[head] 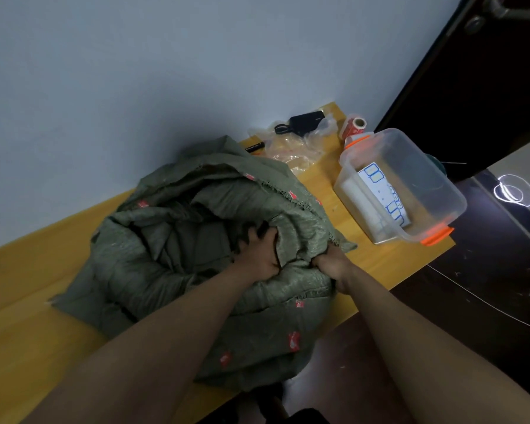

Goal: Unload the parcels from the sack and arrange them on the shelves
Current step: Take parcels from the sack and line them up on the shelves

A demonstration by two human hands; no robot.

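the yellow wooden counter (pixel 28 301) ran under both hands (pixel 297 258) and off to their left, set against a pale wall. on it, directly beneath the hands, sat the grey-green woven sack (pixel 178 258) with small red marks, crumpled and bulging, its near end hanging over the counter's front edge. the left hand (pixel 259 250) had its fingers curled into the folds at the sack's open mouth, gripping the cloth. the right hand (pixel 329 264), just beside it, clenched a bunched piece of the same rim. no parcel showed; whatever was inside stayed hidden by the fabric.

beyond the right hand stood a clear plastic box (pixel 410 191) with orange clips, holding white sheets printed with blue label outlines. farther past the hands lay crumpled clear plastic wrapping (pixel 294 145), with a black pouch (pixel 306 120) resting on it. to its right, behind the box, stood a red-and-white roll (pixel 354 125). a black marker (pixel 254 146) lay at the sack's far edge, beyond the left hand.
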